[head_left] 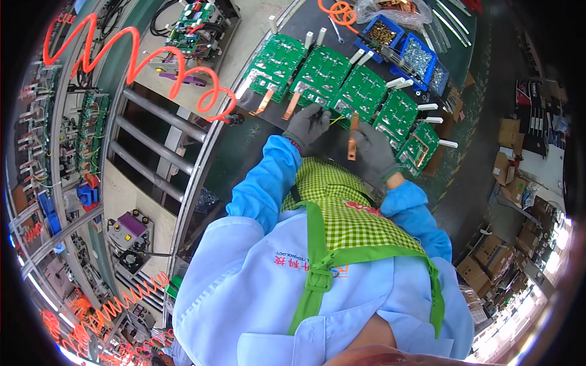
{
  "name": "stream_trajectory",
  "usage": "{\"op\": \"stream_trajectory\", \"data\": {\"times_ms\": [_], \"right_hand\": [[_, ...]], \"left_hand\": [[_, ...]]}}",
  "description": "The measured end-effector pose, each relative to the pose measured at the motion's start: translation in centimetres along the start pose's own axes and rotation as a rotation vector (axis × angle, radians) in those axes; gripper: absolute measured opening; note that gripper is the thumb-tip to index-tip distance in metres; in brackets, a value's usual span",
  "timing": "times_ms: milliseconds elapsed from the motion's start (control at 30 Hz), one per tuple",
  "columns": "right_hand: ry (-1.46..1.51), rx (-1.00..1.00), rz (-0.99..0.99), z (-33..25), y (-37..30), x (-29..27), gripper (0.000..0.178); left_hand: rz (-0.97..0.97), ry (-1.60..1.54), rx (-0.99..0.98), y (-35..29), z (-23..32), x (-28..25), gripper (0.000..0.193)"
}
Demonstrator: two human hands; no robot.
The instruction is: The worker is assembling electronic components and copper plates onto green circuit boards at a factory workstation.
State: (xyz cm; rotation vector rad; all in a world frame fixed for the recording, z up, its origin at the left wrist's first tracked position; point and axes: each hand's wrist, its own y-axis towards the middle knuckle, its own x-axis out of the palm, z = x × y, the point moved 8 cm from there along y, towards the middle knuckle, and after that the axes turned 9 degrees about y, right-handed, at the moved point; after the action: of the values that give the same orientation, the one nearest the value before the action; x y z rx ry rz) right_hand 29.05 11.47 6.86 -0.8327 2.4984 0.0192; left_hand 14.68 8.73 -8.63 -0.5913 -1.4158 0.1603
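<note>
Both hands wear grey gloves and work at a dark bench (256, 143). My right hand (373, 154) pinches a flat copper strip (352, 141), held upright just below a row of several green circuit boards (361, 93). My left hand (307, 125) is curled at the near edge of a board (320, 74), beside a thin yellow wire (336, 120). What its fingers hold is too small to tell. Two more copper strips (265, 101) hang off the boards to the left.
Blue bins of screws and brass parts (418, 56) stand behind the boards, with a wrench (334, 30) near them. An orange coiled hose (155, 61) hangs over the roller conveyor (152, 137) to the left. Cardboard boxes (503, 165) are stacked on the floor to the right.
</note>
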Motion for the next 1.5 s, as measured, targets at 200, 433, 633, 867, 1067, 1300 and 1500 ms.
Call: {"op": "stream_trajectory", "data": {"times_ms": [200, 433, 633, 867, 1067, 1300, 1500], "right_hand": [[0.481, 0.44, -0.172, 3.1, 3.4, 8.8, 0.026], [0.5, 0.574, -0.133, 4.5, 4.9, 10.3, 0.03], [0.58, 0.629, -0.092, 3.9, 4.0, 10.8, 0.031], [0.194, 0.172, -0.317, -5.0, 5.5, -1.7, 0.034], [0.267, 0.301, 0.317, 2.5, 8.5, -24.9, 0.033], [-0.456, 0.167, 0.354, 23.6, 12.9, -34.7, 0.029], [-0.685, 0.281, 0.092, 29.3, 17.8, -30.5, 0.03]], "left_hand": [[-0.245, 0.004, 0.056, 0.3, 1.0, -0.6, 0.017], [-0.158, 0.582, 0.179, -2.0, 2.1, 1.8, 0.018], [0.035, 1.167, 0.117, -1.7, 3.1, 2.6, 0.023], [0.257, 0.803, 0.032, -2.4, 3.0, 2.2, 0.022], [-0.071, 1.91, 0.539, -4.4, 4.5, 10.5, 0.023], [0.098, 1.858, 0.634, -4.2, 3.7, 8.2, 0.013], [0.523, 0.781, 0.094, -3.8, 2.7, 2.3, 0.008]]}}
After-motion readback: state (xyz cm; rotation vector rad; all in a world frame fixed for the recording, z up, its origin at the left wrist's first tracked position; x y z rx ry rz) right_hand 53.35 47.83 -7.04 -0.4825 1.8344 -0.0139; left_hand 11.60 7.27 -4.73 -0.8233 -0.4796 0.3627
